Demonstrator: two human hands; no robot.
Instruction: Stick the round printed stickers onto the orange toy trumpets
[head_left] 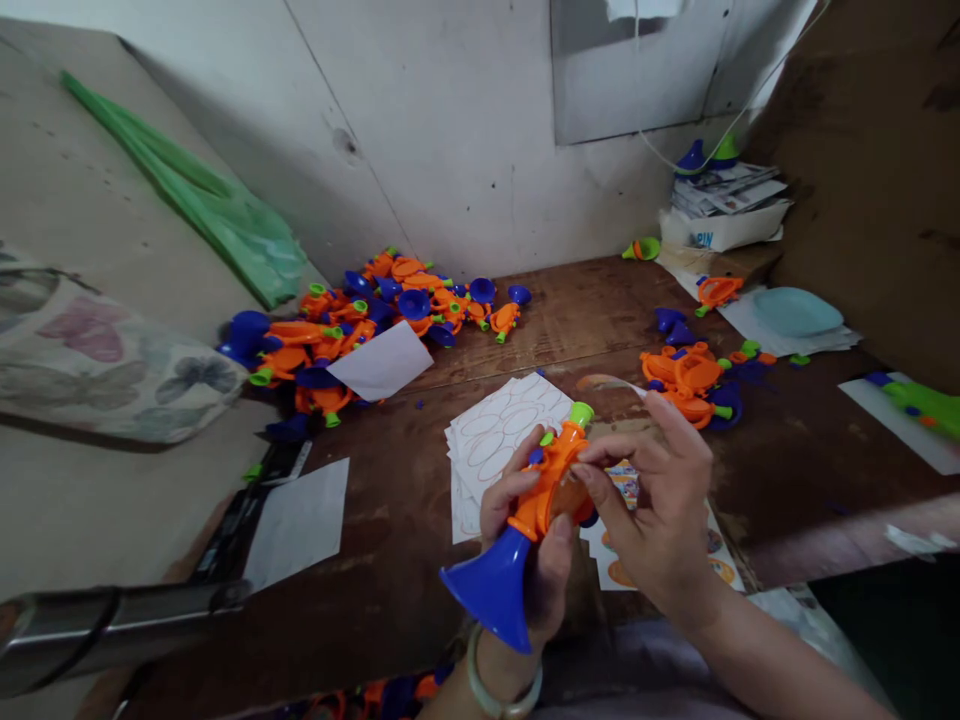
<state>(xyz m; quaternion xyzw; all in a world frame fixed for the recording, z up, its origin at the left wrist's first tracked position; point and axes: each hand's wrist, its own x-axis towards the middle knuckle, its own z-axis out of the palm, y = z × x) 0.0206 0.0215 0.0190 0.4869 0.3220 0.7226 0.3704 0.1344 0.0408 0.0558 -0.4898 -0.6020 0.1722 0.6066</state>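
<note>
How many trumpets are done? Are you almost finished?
A big heap of orange-and-blue toy horns looks put together already. One horn is in hand: the left hand grips it, the right hand works at its orange middle. Remaining: perhaps the smaller pile and the sheets with ovals; I can't tell.

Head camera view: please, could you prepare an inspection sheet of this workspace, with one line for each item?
Surface: worn brown wooden workbench.
Job's things: orange toy trumpet with blue bell; left heap of trumpet parts; right heap of trumpet parts.
Clutter: white sheets printed with ovals; stack of papers; teal dish.
Grippers: left hand grips the trumpet; right hand touches it with its fingers.
Cables: thin white cable by the back wall.
Surroundings: white wall; green plastic bag; butterfly-print cushion.
</note>
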